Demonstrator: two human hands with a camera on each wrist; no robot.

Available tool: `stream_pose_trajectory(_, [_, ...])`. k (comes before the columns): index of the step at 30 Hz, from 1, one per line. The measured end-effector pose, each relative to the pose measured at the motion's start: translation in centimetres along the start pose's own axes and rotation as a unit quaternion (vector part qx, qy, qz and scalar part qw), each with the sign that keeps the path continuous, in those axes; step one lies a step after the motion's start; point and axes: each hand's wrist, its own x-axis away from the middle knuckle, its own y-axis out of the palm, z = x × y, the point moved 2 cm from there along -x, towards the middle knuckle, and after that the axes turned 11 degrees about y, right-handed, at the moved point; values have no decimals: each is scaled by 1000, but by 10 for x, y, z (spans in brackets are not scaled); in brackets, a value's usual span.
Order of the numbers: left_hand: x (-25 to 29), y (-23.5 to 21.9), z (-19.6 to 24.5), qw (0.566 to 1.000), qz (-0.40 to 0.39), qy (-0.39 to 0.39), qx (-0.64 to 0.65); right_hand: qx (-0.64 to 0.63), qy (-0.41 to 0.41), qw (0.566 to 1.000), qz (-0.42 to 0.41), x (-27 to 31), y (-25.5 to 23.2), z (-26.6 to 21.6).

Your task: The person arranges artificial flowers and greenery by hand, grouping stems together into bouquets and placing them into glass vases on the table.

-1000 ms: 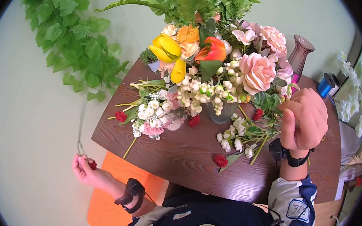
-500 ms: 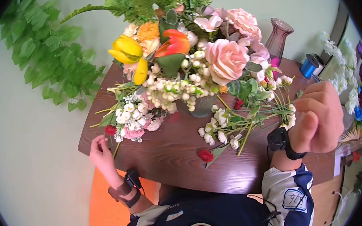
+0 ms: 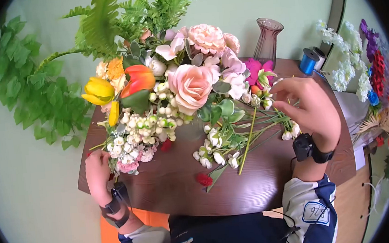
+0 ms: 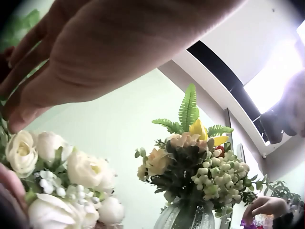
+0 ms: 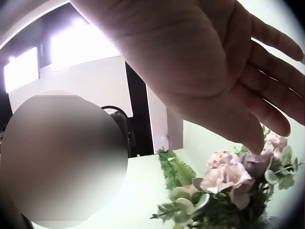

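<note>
My left hand [image 3: 99,174] is at the table's left edge, beside a bunch of white and pink flowers [image 3: 126,156]. Its fingertips are partly hidden, and whether they pinch a stem cannot be told. In the left wrist view the fingers of that hand [image 4: 95,52] hang above white blooms [image 4: 88,169]. My right hand [image 3: 311,107] hovers over the table's right side with fingers loosely bent, next to a magenta flower [image 3: 258,71] and white buds [image 3: 291,131]. The right wrist view shows this hand [image 5: 200,62] with spread fingers and nothing held, above pink flowers [image 5: 226,176].
A large mixed arrangement with a pink rose [image 3: 193,88] stands on the dark table [image 3: 163,192]. Cut stems with white flowers [image 3: 218,158] and a red flower [image 3: 204,179] lie in front. Behind are a purple glass vase [image 3: 268,40] and a blue spool [image 3: 308,61].
The view has shifted rightward. My left hand has come from beside the table to the flower bunch at its left edge. My right hand's curled fingers have loosened and extended.
</note>
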Motion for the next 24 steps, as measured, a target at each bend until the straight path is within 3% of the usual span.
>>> stream_pose_trajectory(2, [-1,-4,23,1000,14,-7,1,34,64,990,-120,-12,17,26])
stream_pose_trajectory(5, [-4,-4,49,999,-1,34,20,54,103,979,-165,-25,54,82])
stream_pose_trajectory(7, [-4,-4,72,997,-23,66,45,220,123,961,-112,-31,77,116])
stream_pose_trajectory(10, [-5,-6,118,976,-131,152,83,175,157,964,-128,-45,94,112])
stream_pose_trajectory(12, [-5,7,137,918,-203,302,156,176,120,970,-120,-49,109,109])
stream_pose_trajectory(14, [-4,12,163,844,-286,420,169,178,61,982,-14,-49,119,97])
stream_pose_trajectory(15, [-4,13,173,844,-286,423,166,174,56,983,-8,-48,123,97])
stream_pose_trajectory(17, [-1,15,196,772,-358,501,159,145,78,986,10,-51,127,111])
stream_pose_trajectory(20, [1,13,216,753,-350,546,108,142,99,981,84,-58,121,134])
stream_pose_trajectory(22, [-3,13,227,752,-316,568,112,221,128,957,138,-56,109,135])
stream_pose_trajectory(24, [-6,8,241,737,-318,586,110,214,162,958,101,-57,114,149])
